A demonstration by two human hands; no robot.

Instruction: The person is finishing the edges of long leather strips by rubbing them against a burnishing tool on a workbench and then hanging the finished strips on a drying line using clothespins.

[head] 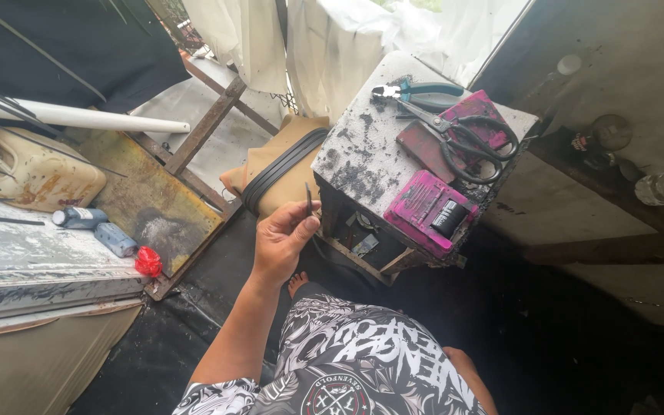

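Head view. The left hand [282, 240] is raised in front of the person, thumb and fingertips pinched on a thin dark strip [309, 200] held upright, just left of the bench's near left corner. The right hand [466, 365] shows only in part, low beside the patterned shorts [363, 361]; whether it is open or closed cannot be told.

The small bench [363, 146], its pale top smeared with black, stands just right of and beyond the raised hand. On it lie black-handled scissors [463, 138], resting across a magenta-stained flat block [455, 131]; teal-handled pliers [420, 94] lie at the far edge, and a magenta-stained box [424, 211] sits at the near right corner.

Far left, a grimy pale jerrycan [44, 177], two small bottles [97, 227] and a red cap-like piece [147, 261].
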